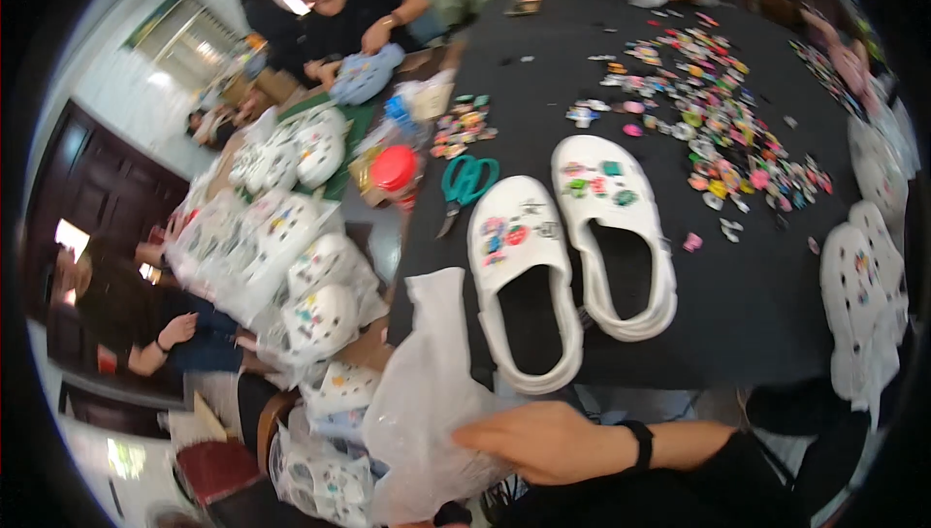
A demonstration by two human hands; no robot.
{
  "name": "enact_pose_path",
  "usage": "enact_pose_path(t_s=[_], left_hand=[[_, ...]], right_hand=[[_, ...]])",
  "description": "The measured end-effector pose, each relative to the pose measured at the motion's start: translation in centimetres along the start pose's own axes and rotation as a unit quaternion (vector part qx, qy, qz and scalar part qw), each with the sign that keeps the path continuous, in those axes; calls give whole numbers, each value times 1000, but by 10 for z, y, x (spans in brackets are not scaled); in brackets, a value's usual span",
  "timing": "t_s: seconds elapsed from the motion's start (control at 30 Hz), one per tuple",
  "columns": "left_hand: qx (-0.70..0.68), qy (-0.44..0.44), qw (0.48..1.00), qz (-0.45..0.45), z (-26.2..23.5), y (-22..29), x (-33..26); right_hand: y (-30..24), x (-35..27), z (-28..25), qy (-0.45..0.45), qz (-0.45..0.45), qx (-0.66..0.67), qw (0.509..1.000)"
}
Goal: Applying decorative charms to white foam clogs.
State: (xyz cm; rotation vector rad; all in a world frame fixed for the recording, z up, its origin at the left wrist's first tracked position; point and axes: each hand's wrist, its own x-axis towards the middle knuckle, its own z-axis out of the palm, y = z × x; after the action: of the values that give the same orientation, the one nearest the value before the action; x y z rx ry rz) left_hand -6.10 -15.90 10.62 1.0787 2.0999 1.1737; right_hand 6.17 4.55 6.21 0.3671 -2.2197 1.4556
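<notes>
The right grip (529,441), with a black band at its wrist, is closed on a crumpled, see-through plastic bag (432,383), which hangs at the near edge of the black-topped desk (747,324). The left grip is out of view, so its state cannot be told.

Just beyond the bag, a pair of white clogs sits side by side on the desk, toes pointing away: the left clog (524,255) and the right clog (599,206) both carry colourful charms. Teal-handled scissors (469,179) lie beside the left one, with a small cluster of charms (464,127) above them. A large spread of loose charms (718,121) covers the far right of the surface, and more white clogs (858,286) stand at its right edge, partly in plastic.

To the left of the desk are a red-lidded jar (394,169) and a heap of bagged white clogs (276,237). Farther out, a co-worker in black (354,0) handles a blue clog (366,74); another person (131,305) is near a dark wooden door (97,174) set in a pale wall (126,48).
</notes>
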Motion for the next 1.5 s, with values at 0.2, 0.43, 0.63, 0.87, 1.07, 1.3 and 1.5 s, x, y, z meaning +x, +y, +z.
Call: enact_pose_path(t_s=[0.2, 0.43, 0.63, 0.87, 1.07, 1.3, 1.5], left_hand=[[242, -57, 958, 142, 0, 8, -11], [51, -27, 991, 125, 42, -36, -2], [179, 270, 924, 202, 9, -54, -3], [219, 408, 814, 352, 18, -51, 10], [-236, 184, 908, 295, 81, -27, 7], [-270, -39, 956, 110, 59, -20, -2], [-135, 203, 954, 175, 48, -33, 12]], right_hand=[[3, -14, -10, -120, 30, 130, 984], [-1, -7, -1, -173, 62, 120, 976], [-20, 19, -8, -43, 0, -84, 996], [-16, -14, 13, -117, 259, 230, 931], [50, -47, 43, 38, 196, 146, 969], [19, -35, 28, 286, 225, 335, 869], [14, 3, 5, 76, -88, 449, 886]])
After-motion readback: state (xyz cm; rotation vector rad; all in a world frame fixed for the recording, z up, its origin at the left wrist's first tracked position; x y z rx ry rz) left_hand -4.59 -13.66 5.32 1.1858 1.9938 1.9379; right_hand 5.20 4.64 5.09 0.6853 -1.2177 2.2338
